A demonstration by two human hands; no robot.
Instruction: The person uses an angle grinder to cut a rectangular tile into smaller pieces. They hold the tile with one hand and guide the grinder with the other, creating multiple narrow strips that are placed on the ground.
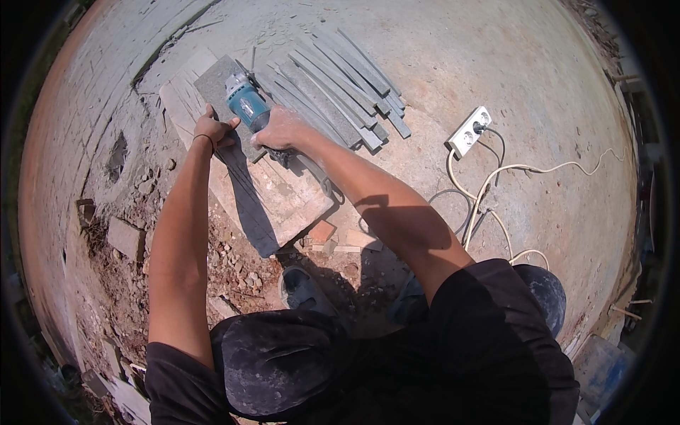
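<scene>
My right hand (280, 129) is wrapped around the rear body of a teal angle grinder (247, 104). The grinder's grey metal head points away from me, over a flat grey stone tile (214, 79). My left hand (215, 132) grips the tile's left edge, its thumb lying toward the grinder. The disc is too hard to make out. Under the tile is a pale, dusty slab (301, 202) with score lines, and my left forearm's shadow falls across it. Right of the grinder, several long thin stone strips (347, 81) lie side by side.
A white power strip (470, 132) with a dark plug sits on the concrete at the right, with a cream cable (528, 168) looping from it. Broken brick pieces (322, 231) lie near my shoes (306, 290). Rubble and a loose block (126, 239) are on the left.
</scene>
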